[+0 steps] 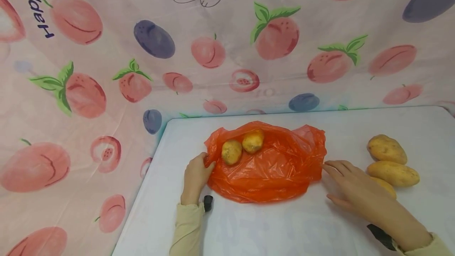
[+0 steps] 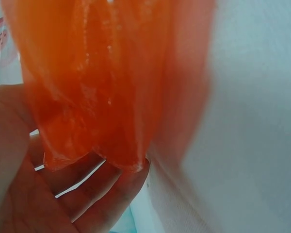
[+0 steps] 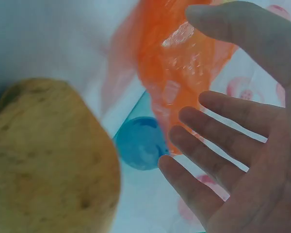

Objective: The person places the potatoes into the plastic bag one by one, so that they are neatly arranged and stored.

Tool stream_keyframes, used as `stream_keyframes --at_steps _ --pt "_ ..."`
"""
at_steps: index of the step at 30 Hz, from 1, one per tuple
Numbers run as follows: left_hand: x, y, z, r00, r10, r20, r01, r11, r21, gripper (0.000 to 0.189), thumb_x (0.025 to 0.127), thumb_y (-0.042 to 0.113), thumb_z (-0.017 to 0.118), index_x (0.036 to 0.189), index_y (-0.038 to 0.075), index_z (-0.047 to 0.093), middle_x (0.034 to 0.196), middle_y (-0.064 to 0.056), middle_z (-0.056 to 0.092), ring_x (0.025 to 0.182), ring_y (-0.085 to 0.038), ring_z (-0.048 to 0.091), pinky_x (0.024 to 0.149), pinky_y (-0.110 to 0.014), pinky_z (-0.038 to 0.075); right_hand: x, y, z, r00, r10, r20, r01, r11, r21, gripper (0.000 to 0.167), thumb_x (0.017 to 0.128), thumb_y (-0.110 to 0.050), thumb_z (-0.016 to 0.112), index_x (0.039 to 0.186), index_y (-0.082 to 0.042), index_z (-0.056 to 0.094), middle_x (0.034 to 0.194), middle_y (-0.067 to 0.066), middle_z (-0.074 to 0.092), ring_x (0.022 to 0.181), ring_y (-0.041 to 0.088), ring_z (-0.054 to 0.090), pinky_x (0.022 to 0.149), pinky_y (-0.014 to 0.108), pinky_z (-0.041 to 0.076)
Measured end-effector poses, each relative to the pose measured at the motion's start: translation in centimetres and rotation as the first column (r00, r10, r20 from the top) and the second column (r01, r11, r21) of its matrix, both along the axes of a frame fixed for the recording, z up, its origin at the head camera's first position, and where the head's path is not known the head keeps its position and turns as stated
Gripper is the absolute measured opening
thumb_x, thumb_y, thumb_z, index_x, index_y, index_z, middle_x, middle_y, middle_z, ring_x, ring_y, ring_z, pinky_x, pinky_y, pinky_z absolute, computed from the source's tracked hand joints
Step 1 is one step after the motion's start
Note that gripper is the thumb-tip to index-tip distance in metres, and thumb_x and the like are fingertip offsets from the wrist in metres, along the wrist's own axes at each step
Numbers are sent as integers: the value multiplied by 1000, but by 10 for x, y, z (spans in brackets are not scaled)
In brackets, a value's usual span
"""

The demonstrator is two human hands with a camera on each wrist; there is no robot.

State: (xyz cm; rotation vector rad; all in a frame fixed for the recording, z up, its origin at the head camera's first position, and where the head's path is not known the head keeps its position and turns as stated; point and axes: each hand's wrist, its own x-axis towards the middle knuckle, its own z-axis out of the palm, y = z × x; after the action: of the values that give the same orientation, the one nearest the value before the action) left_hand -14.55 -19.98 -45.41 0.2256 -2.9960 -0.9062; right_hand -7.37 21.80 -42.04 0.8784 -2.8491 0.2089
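Observation:
A crumpled orange-red plastic bag (image 1: 273, 169) lies on the white table. Two potatoes, one potato (image 1: 232, 152) beside another potato (image 1: 253, 141), sit at its left part. My left hand (image 1: 197, 175) touches the bag's left end; in the left wrist view its fingers (image 2: 111, 194) are spread loosely against the plastic, and the bag hides the thumb's tip. At the bag's right end, my right hand (image 1: 359, 191) is held with fingers extended and parted, holding nothing. Whether its fingertips touch the plastic I cannot tell. In the right wrist view, a large potato (image 3: 53, 160) appears beside that hand.
Three more potatoes lie near the right hand: an upper potato (image 1: 386, 149), a middle potato (image 1: 393, 174) and a lower potato (image 1: 385, 187) partly covered by the hand. A fruit-patterned cloth (image 1: 227, 23) hangs behind and left of the table (image 1: 256, 228).

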Motion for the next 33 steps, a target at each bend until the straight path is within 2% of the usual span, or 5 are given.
stream_keyframes --at_steps 2,10,17,25,33 --pt "0 0 0 1000 1 0 -1 1000 -1 42 93 24 70 129 3 61 117 -13 69 95 -27 62 91 -44 55 0 3 -2 1000 -4 1 4 1000 10 69 74 -35 85 127 1 59 127 15 60 115 35 55 93 54 51" --pt "0 0 1 1000 -12 -17 12 1000 -13 45 93 23 70 130 0 60 120 -17 68 99 -30 64 92 -47 54 0 13 -7 984 -109 137 97 991 93 73 74 -44 84 131 -4 59 127 13 61 116 34 55 92 53 53" --pt "-1 1 3 1000 -13 -17 13 1000 -16 43 93 23 70 129 0 61 119 -16 69 98 -29 64 92 -46 55 0 25 -11 976 -150 157 136 986 100 74 68 -45 87 125 -4 63 121 14 63 110 34 57 90 55 52" --pt "-1 1 2 1000 -6 -8 6 1000 -15 44 93 24 69 130 1 61 120 -15 69 100 -30 64 93 -47 54 1 34 -14 955 -201 218 177 976 125 75 65 -47 89 122 -6 64 117 13 64 106 35 59 89 58 52" --pt "1 -1 3 1000 -10 -9 10 1000 -19 44 93 23 69 129 0 61 120 -16 68 100 -30 64 92 -47 54 2 43 -20 968 -168 186 143 980 139 70 64 -44 90 118 -7 66 114 11 65 102 33 59 91 58 50"
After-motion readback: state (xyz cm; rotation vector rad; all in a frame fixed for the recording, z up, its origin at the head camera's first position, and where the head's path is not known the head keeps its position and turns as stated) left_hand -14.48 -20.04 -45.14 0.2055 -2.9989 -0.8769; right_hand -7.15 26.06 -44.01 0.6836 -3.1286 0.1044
